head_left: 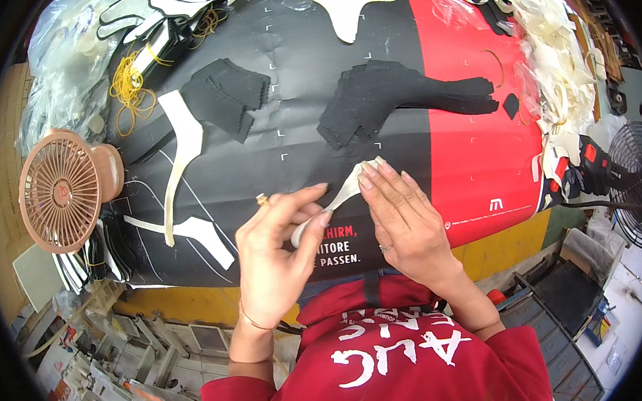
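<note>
A person in a red shirt [420,385] works a slim white piece [347,189] at the near edge of a table covering in black [311,43] and red [480,165]. The piece lies between the two hands, close to the white and red lettering printed on the covering. The right hand [408,217] lies flat, its fingers straight and side by side, the tips resting on the wider far end of the piece. The left hand [280,247], wearing a gold-toned ring [262,200], curls around the narrow near end with forefinger and thumb apart at the tips; the thumb partly hides the strip, so whether the fingers actually pinch it cannot be told.

Beyond the hands lies a fanned stack of black pieces [381,97], its narrow end reaching onto the red. To the left, a long curved white cutout [185,135] lies beside a second black stack [230,92], and a forked white cutout [198,228] sits nearer the person. A pink fan [62,193] stands at the left edge, below clear plastic [63,69] and a tangle of yellow cord [127,91]. Pale scraps [558,54] heap along the far right, above a black fan [632,181].
</note>
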`<action>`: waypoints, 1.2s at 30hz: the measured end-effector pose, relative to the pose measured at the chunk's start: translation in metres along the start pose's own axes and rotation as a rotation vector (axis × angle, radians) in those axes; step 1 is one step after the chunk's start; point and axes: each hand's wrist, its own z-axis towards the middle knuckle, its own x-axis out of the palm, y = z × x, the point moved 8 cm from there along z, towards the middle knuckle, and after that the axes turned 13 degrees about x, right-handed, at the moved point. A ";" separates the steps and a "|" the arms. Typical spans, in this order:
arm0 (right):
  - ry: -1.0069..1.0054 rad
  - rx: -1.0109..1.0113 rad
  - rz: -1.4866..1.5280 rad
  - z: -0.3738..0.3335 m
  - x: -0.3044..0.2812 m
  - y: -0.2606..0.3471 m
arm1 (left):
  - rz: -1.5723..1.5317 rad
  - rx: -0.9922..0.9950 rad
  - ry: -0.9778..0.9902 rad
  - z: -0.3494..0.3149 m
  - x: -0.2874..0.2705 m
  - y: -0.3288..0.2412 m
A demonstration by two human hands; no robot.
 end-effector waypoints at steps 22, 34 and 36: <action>0.042 0.015 -0.144 0.001 0.002 0.009 | 0.111 -0.124 -0.241 -0.021 -0.017 0.013; 0.249 -0.008 -0.098 -0.017 0.015 0.012 | -0.143 -0.214 -0.217 -0.044 -0.026 0.016; 0.192 0.029 -0.160 -0.023 0.002 -0.002 | -0.252 -0.280 -0.199 -0.052 -0.020 0.022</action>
